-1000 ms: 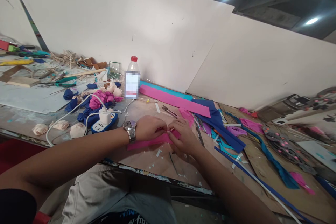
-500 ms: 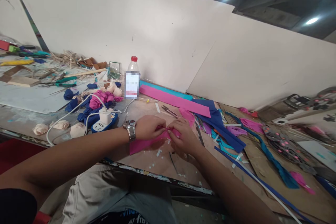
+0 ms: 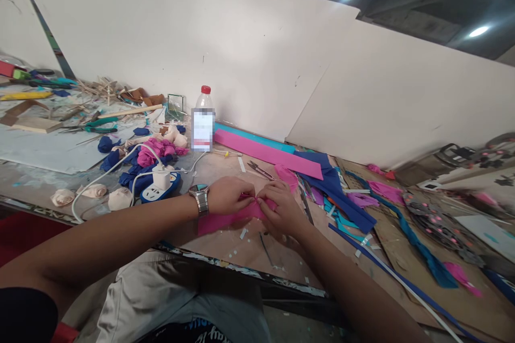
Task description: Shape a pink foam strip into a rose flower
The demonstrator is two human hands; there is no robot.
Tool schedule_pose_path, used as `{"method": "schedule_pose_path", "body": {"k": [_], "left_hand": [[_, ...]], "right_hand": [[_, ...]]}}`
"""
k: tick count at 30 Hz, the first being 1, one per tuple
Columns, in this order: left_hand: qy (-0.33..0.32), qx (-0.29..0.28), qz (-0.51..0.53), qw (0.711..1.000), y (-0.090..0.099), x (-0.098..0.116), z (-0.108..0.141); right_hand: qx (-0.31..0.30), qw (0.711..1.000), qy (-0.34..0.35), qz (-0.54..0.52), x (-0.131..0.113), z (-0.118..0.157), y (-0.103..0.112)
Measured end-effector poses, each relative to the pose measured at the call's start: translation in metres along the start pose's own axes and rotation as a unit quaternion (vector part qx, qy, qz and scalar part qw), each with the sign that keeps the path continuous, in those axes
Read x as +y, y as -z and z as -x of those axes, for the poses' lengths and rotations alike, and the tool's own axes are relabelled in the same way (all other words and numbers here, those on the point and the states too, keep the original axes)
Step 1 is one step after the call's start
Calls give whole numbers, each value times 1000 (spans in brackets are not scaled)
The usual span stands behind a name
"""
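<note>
1. Left hand and right hand: fingertips pinched on pink strip, over the table.
2. Strip: long axis left to right, left end nearer the person.
3. Bottle: upright, capped; lower contents obscured.
4. Table: brown, scrap-littered; white panel behind.

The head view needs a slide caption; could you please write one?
Left hand and right hand pinch a pink strip at a cluttered worktable, a red-capped bottle standing beyond.
</note>
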State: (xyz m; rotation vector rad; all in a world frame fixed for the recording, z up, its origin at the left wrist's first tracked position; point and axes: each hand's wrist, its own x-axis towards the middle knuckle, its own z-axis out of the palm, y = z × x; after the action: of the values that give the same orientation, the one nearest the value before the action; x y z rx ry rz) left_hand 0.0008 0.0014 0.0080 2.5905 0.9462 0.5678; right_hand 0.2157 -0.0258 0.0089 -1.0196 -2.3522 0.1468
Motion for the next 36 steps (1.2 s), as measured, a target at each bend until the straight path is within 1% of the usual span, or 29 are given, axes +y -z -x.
{"method": "schedule_pose_path", "body": {"k": [7, 11, 15, 20, 25, 29, 36], "left_hand": [[20, -23, 7, 1000, 4, 2, -2], [15, -26, 28, 999, 2, 0, -2], [6, -35, 46, 998, -1, -4, -3], [18, -53, 70, 996, -1, -7, -4], [34, -79, 106, 991, -3, -10, -5], [45, -74, 114, 990, -2, -10, -6], [44, -73, 146, 986, 2, -5, -5]], "right_hand": [[14, 1000, -19, -7, 3, 2, 0], [16, 1000, 0, 1, 2, 0, 0], [33, 999, -3, 3, 2, 1, 0], [29, 999, 6, -20, 2, 1, 0], [26, 999, 24, -10, 3, 1, 1], [25, 999, 34, -3, 3, 1, 1], [49, 997, 59, 2, 5, 1, -1]]}}
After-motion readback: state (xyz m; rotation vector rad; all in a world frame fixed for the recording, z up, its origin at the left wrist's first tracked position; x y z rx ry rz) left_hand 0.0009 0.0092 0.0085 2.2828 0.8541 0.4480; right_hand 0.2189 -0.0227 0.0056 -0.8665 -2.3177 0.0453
